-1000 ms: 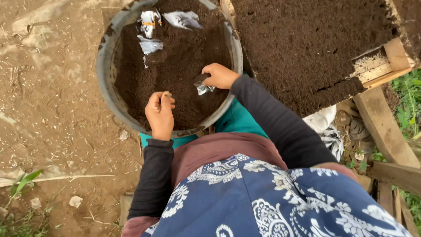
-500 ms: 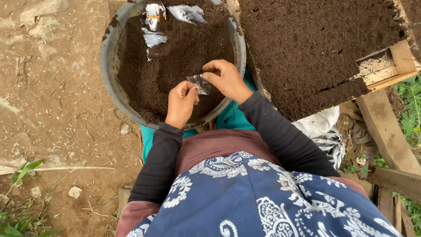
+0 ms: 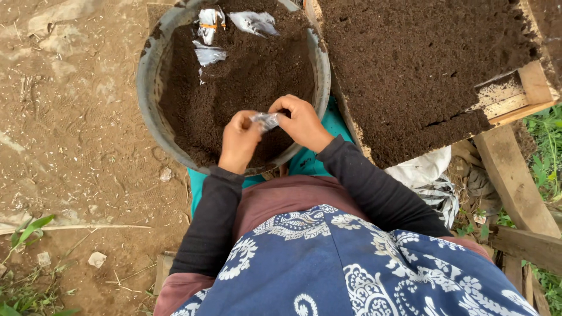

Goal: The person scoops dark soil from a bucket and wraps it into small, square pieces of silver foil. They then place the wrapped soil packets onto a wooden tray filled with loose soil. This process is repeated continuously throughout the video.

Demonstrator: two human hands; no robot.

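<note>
Both hands now meet over near side of basin, having closed in since a second ago; left hand (image 3: 239, 140) and right hand (image 3: 301, 122) pinch small clear plastic bag (image 3: 266, 120) between fingertips, bag held just above dark soil (image 3: 252, 82); grey basin (image 3: 149, 111) beneath hands; crumpled plastic wrappers (image 3: 211, 35) beyond hands at far rim; soil-filled wooden tray (image 3: 421, 64) right of right hand

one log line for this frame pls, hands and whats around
left hand + right hand: both pinch small plastic bag | over soil basin | soil tray at right
</note>
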